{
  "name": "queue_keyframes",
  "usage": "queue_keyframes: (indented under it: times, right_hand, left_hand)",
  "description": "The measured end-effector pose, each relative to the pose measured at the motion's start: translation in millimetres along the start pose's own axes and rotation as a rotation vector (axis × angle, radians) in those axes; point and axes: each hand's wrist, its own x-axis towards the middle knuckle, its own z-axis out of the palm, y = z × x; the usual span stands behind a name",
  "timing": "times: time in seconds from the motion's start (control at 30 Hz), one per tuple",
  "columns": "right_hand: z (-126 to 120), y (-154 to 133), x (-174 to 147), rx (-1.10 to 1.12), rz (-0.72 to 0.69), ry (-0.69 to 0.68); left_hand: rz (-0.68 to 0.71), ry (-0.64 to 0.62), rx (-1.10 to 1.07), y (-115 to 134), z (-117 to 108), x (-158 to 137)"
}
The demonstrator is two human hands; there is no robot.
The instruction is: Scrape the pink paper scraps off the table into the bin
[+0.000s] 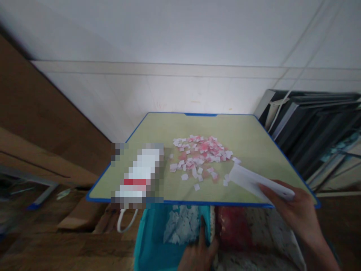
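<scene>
My right hand (299,210) is closed on the handle of a white flat plastic scraper (254,178), which has a hole at its handle end. The scraper's wide end is low over the board (239,130), beside small square paper pieces (205,146), white with pink stains. These lie scattered and heaped mid-board, with reddish smears around them. Below the front edge, my left hand (199,252) is at the right rim of a teal bin (139,241). Its index finger lies along the inner wall and its thumb is outside, the rim between them. White scraps (182,224) lie in the bin.
A pixelated white box (138,175) with a red band and cord handle is on the board's left side. Right of the bin is a stained surface with a red patch (234,227). Dark folded panels (316,124) lean at right; a brown panel (42,101) stands left.
</scene>
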Motion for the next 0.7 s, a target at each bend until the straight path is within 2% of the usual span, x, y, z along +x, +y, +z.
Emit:
queue_keyframes:
  times: [0.13,0.3,0.6,0.7]
  right_hand:
    - [-7.5,-8.1,-3.3,-0.02,-0.024,-0.121]
    - [-5.0,-14.7,-8.0,0.025,-0.049,-0.223]
    - [45.9,-52.0,-16.3,0.222,-0.102,-0.368]
    - [54.5,-55.8,-15.3,0.219,-0.072,-0.312]
  left_hand:
    - [0.0,0.046,0.008,-0.5,7.6,2.1]
    - [-0.003,0.037,0.02,-0.9,9.4,0.7]
    - [-0.02,0.035,0.028,3.6,-1.6,-1.2]
    - [-0.012,0.021,0.015,3.7,-4.6,-2.1]
